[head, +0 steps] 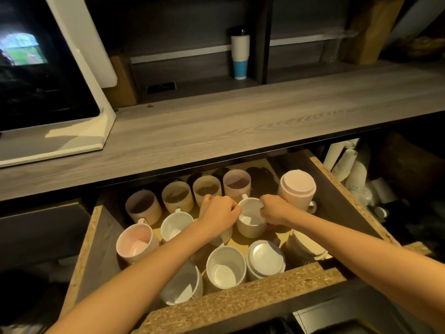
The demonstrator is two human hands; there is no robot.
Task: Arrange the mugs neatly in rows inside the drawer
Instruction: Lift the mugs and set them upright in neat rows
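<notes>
An open chipboard drawer [240, 295] holds several ribbed mugs. In its middle stands a white mug [250, 221]. My left hand [218, 214] pinches its left rim and my right hand [277, 210] grips its right rim. Behind it runs a back row of beige and pink mugs [178, 196]. An upside-down pink mug [297, 186] stands at the back right. A pink mug [136, 242] and a white mug [175, 225] sit to the left. Another white mug [226, 267] and an upside-down one [265, 259] stand near the front. My left forearm partly hides a front mug [183, 285].
A grey wooden counter [240, 124] overhangs the drawer's back. A white microwave [48, 80] sits on it at the left. A stack of paper cups [239, 54] stands on the shelf behind. More stacked paper cups [346, 165] lie right of the drawer.
</notes>
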